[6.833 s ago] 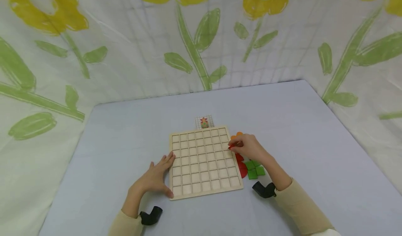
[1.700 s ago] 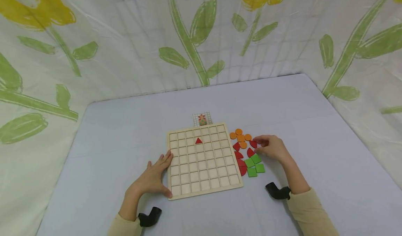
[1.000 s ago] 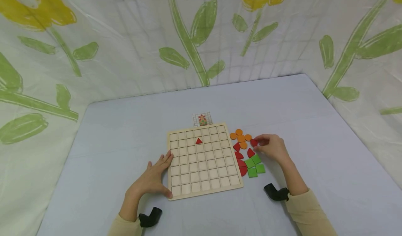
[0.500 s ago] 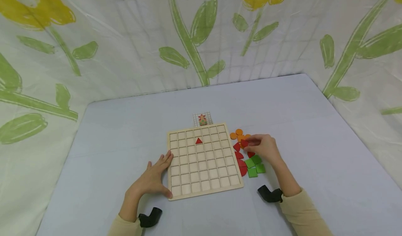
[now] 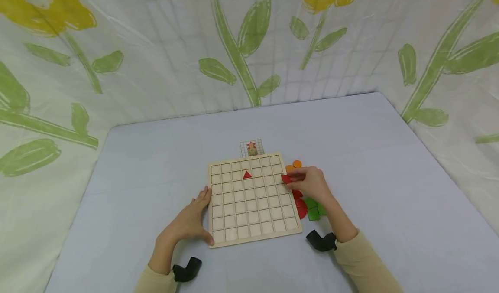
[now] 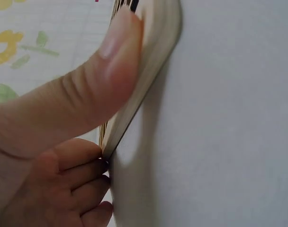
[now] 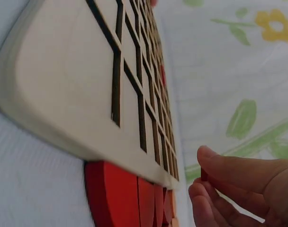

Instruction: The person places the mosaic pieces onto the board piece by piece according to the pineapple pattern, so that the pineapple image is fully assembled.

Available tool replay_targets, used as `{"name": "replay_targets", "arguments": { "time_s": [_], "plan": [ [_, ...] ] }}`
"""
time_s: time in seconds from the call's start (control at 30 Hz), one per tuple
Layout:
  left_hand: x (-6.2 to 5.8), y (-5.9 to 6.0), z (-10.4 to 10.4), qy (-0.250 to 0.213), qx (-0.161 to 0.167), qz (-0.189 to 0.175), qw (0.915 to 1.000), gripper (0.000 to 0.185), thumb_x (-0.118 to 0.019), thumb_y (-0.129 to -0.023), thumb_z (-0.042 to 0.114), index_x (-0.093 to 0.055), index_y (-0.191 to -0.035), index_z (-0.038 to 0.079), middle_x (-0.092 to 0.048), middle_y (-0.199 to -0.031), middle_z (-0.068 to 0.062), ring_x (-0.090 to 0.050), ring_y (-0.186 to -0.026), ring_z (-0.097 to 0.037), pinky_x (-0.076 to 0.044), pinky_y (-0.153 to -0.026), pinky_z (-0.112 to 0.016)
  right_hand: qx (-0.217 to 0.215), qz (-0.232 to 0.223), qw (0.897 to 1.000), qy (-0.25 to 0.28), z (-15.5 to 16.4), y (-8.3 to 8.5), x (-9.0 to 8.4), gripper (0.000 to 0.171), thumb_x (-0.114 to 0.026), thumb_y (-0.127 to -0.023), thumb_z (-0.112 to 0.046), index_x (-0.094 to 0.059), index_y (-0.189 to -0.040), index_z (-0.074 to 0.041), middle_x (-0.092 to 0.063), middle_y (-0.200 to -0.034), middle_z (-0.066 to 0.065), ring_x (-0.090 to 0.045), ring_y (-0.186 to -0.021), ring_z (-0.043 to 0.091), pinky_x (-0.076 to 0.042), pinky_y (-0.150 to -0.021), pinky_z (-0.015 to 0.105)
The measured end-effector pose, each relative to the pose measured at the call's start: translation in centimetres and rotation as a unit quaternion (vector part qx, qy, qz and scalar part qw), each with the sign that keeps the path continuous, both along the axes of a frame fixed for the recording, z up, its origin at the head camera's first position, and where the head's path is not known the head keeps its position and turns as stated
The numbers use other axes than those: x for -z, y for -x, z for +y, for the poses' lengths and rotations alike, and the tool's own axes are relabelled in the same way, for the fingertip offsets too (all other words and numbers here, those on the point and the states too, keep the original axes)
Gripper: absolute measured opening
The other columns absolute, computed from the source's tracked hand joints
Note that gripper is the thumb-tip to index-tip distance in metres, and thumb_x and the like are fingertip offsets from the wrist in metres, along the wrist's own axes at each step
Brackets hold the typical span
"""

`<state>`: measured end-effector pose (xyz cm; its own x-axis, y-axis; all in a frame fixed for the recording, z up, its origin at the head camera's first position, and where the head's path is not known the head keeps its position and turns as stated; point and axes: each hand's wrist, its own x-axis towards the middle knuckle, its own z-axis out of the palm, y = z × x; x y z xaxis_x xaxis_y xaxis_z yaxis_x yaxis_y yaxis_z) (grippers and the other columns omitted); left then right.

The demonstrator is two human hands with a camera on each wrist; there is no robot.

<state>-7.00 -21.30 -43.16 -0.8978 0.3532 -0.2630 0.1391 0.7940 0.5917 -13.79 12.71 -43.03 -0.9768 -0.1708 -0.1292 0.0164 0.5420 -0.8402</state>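
My left hand (image 5: 189, 219) rests along the left edge of a wooden grid board (image 5: 257, 239), thumb at its near left corner and fingers farther up. The left wrist view shows the thumb (image 6: 103, 71) against the rim. Between thumb and fingertips, my right hand (image 5: 315, 185) pinches a red fan-shaped tile (image 5: 286, 179), held over the board's right edge. Only a sliver of that tile (image 7: 203, 175) shows in the right wrist view. One red triangular tile (image 5: 247, 174) lies in a cell of the second row from the far side.
Right of the board lie red rounded tiles (image 5: 301, 208), green square tiles (image 5: 313, 214) and orange round tiles (image 5: 297, 164), partly hidden under my right hand. A small pattern card (image 5: 251, 148) touches the board's far edge. A flowered curtain (image 5: 163, 59) hangs behind the table.
The red triangular tile came to lie in the board. Since then my right hand has lifted a red fan-shaped tile from the pile and carried it left. My left hand stays at the board's edge.
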Motion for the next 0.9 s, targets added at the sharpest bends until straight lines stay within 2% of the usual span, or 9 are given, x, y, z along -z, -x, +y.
{"name": "replay_targets", "arguments": {
  "time_s": [0.13,0.3,0.63,0.9],
  "plan": [
    [0.0,0.1,0.2,0.007,-0.003,-0.003,1.0000,0.135,-0.097,-0.045,0.022,-0.017,-0.148,-0.013,-0.013,-0.156,-0.028,-0.017,-0.142,-0.045,-0.023,-0.111,-0.061,-0.009,0.002,1.000,0.015,-1.0,0.0,0.0,0.030,-0.080,-0.076,-0.002,-0.072,-0.104,0.006,-0.072,-0.093,0.014,-0.068,-0.086,0.025,-0.057,-0.072,0.032],
    [0.1,0.0,0.2,0.008,-0.006,-0.004,0.9999,0.136,-0.097,-0.043,0.022,-0.018,-0.148,-0.013,-0.014,-0.156,-0.028,-0.018,-0.142,-0.046,-0.023,-0.110,-0.062,-0.031,0.009,0.999,0.032,-2.6,0.1,0.3,0.030,-0.081,-0.075,-0.001,-0.072,-0.104,0.005,-0.071,-0.095,0.013,-0.068,-0.085,0.025,-0.057,-0.074,0.033],
    [0.1,-0.1,0.1,0.004,-0.013,-0.006,0.9999,0.136,-0.097,-0.043,0.022,-0.018,-0.148,-0.013,-0.014,-0.156,-0.027,-0.017,-0.142,-0.045,-0.022,-0.112,-0.061,-0.045,-0.011,0.999,0.024,-5.7,0.3,0.2,0.030,-0.082,-0.073,-0.001,-0.074,-0.102,0.002,-0.073,-0.086,0.008,-0.069,-0.078,0.020,-0.057,-0.069,0.029],
    [0.2,0.0,0.1,0.003,-0.015,-0.003,0.9999,0.135,-0.097,-0.043,0.021,-0.018,-0.148,-0.013,-0.014,-0.156,-0.027,-0.018,-0.142,-0.045,-0.023,-0.111,-0.061,-0.063,0.001,0.998,0.024,-7.9,0.3,0.3,0.028,-0.083,-0.072,-0.002,-0.075,-0.099,0.000,-0.073,-0.082,0.005,-0.068,-0.075,0.015,-0.055,-0.068,0.025]
  ]
}}
